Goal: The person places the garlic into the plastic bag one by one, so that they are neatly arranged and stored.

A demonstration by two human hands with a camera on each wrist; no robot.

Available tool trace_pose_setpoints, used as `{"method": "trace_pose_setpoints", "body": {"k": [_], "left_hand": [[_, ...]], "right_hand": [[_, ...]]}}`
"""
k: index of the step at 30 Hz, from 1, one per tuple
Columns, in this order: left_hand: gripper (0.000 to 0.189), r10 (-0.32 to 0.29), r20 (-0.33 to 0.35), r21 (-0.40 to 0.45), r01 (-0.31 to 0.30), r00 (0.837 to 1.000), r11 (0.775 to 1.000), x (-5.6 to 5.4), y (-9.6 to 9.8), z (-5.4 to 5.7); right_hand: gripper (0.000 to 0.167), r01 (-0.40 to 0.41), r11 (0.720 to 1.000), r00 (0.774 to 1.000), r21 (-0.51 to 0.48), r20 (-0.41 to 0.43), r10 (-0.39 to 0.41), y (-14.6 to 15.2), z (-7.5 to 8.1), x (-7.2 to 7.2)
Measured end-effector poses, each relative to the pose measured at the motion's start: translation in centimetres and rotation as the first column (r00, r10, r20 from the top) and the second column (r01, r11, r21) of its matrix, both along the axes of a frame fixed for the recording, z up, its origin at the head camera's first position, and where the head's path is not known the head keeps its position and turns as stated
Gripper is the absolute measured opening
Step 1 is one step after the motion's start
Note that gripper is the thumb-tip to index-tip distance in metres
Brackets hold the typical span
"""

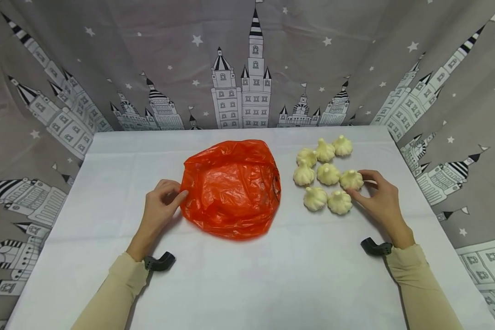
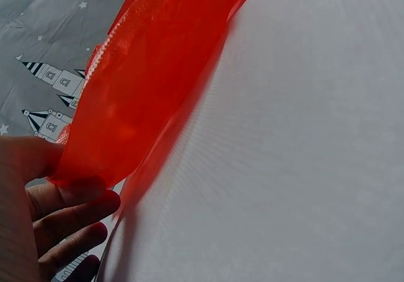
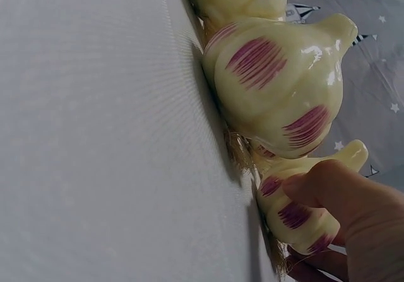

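An open red plastic bag (image 1: 231, 192) lies on the white table, its mouth spread wide. My left hand (image 1: 162, 201) pinches the left edge of its rim between thumb and fingers; the left wrist view shows the thin red film (image 2: 145, 86) there. To the right of the bag sits a group of several garlic bulbs (image 1: 328, 174), pale cream with purple streaks. My right hand (image 1: 377, 199) holds the rightmost bulb (image 1: 351, 180) between thumb and fingers. In the right wrist view, the thumb lies on that bulb (image 3: 293, 216), with a larger-looking bulb (image 3: 278, 86) beside it.
The bulbs stand close together, some touching their neighbours. A white cloth covers the table (image 1: 247, 284). Behind and at both sides hangs a grey curtain (image 1: 169, 41) printed with castles and stars. Each wrist carries a black camera mount (image 1: 160, 262).
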State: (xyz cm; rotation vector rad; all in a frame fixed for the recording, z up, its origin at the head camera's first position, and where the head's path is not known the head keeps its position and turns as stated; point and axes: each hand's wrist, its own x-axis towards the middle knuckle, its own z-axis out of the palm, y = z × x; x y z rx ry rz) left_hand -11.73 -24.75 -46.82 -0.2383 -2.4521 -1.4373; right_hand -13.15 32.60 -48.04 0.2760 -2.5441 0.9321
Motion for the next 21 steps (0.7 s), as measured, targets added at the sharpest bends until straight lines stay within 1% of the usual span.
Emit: {"method": "trace_pose_setpoints", "body": {"k": [5, 8, 15, 21], "left_hand": [[0.004, 0.011, 0.016, -0.014, -0.01, 1.0, 1.0, -0.8, -0.8, -1.7], [0.006, 0.006, 0.024, -0.014, -0.006, 1.0, 1.0, -0.9, -1.1, -2.1], [0.009, -0.013, 0.018, -0.01, 0.013, 1.0, 1.0, -1.3, -1.1, -1.9], [0.01, -0.007, 0.027, -0.007, 0.007, 1.0, 1.0, -0.9, -1.3, -2.0]], "right_hand": [[0.06, 0.0, 1.0, 1.0, -0.006, -0.006, 0.0, 0.2, -0.2, 0.0], [0.059, -0.001, 1.0, 1.0, -0.002, -0.01, 0.001, 0.2, -0.3, 0.1], [0.057, 0.017, 1.0, 0.999, -0.009, -0.029, -0.017, 0.3, 0.1, 0.0], [0.056, 0.029, 0.999, 1.0, -0.02, -0.008, -0.029, 0.1, 0.2, 0.0]]}}
